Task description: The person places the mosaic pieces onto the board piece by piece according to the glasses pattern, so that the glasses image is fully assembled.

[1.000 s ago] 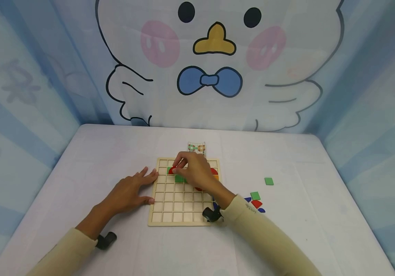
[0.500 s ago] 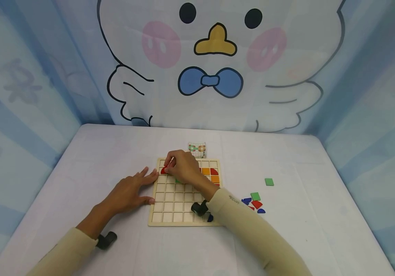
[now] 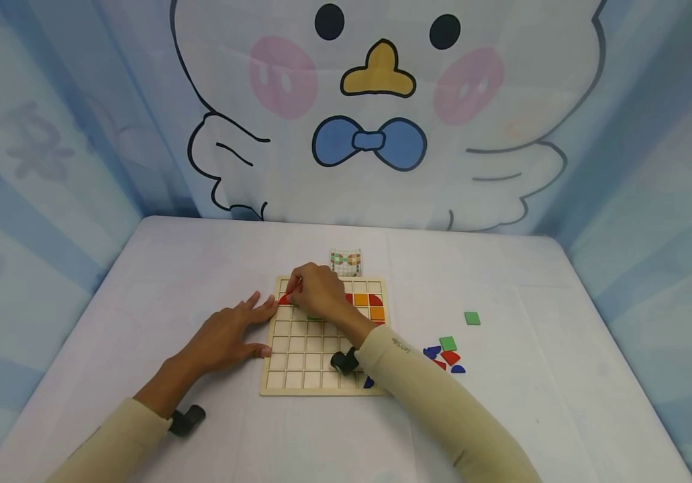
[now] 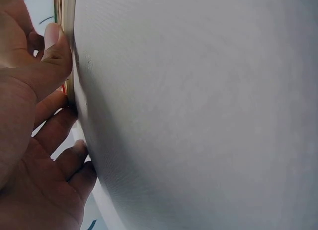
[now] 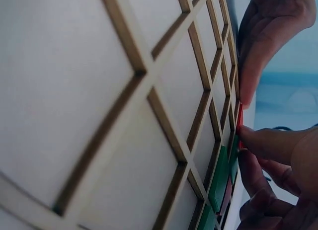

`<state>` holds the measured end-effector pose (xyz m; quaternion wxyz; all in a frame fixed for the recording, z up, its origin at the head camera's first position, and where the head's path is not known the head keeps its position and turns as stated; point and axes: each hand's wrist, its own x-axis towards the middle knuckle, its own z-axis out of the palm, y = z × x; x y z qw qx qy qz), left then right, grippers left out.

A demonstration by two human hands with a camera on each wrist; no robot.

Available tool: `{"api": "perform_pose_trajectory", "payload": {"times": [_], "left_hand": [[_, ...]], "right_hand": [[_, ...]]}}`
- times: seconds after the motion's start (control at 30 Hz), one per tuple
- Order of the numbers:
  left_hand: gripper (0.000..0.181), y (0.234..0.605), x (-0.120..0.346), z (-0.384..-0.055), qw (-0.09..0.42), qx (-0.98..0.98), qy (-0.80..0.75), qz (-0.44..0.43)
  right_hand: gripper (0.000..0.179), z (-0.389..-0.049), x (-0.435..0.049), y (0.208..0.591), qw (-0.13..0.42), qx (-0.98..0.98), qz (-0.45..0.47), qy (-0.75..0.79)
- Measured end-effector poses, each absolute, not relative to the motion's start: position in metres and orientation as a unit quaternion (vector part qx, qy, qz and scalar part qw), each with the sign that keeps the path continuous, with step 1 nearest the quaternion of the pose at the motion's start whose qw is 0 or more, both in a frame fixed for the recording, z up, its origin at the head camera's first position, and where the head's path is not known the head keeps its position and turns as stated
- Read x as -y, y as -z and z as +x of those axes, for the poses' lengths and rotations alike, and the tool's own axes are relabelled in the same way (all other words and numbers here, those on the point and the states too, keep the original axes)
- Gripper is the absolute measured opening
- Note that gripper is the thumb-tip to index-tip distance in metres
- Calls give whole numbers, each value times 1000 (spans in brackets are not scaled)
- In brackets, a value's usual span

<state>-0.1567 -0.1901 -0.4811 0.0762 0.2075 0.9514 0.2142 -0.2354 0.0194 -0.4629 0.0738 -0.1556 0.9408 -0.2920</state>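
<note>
A wooden grid board (image 3: 303,393) lies on the white table. My right hand (image 3: 319,293) reaches over its upper left part and pinches a red curved-edged tile (image 3: 284,300) at the leftmost column. In the right wrist view, thumb and fingertips meet at this red tile (image 5: 241,115), close against the grid, with a green tile (image 5: 218,178) set in a cell nearby. My left hand (image 3: 225,339) lies at the board's left edge, fingers spread and thumb touching the rim. Orange tiles (image 3: 377,313) and red tiles (image 3: 375,300) fill cells at the upper right; my right hand hides others.
A small pattern card (image 3: 346,262) lies behind the board. To the right are loose green tiles (image 3: 448,343), red tiles (image 3: 451,357) and blue tiles (image 3: 458,369), with another green tile (image 3: 472,318) farther back. A dark blue tile (image 3: 369,382) shows at the board's lower right.
My right hand has moved left across the board with the red tile, from near the second column to the leftmost one. My left hand has stayed in place.
</note>
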Motion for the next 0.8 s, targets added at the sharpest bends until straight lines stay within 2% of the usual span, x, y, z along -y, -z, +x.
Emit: {"api": "perform_pose_trajectory", "payload": {"times": [0.37, 0.67, 0.8], "left_hand": [[93, 481, 188, -157, 82, -953, -210, 205], [93, 476, 186, -156, 92, -954, -207, 197], [93, 477, 186, -156, 94, -955, -205, 192]], "right_hand": [[11, -223, -35, 459, 75, -930, -165, 320], [14, -205, -72, 447, 48, -917, -184, 351], [13, -197, -93, 441, 45, -919, -163, 356]]}}
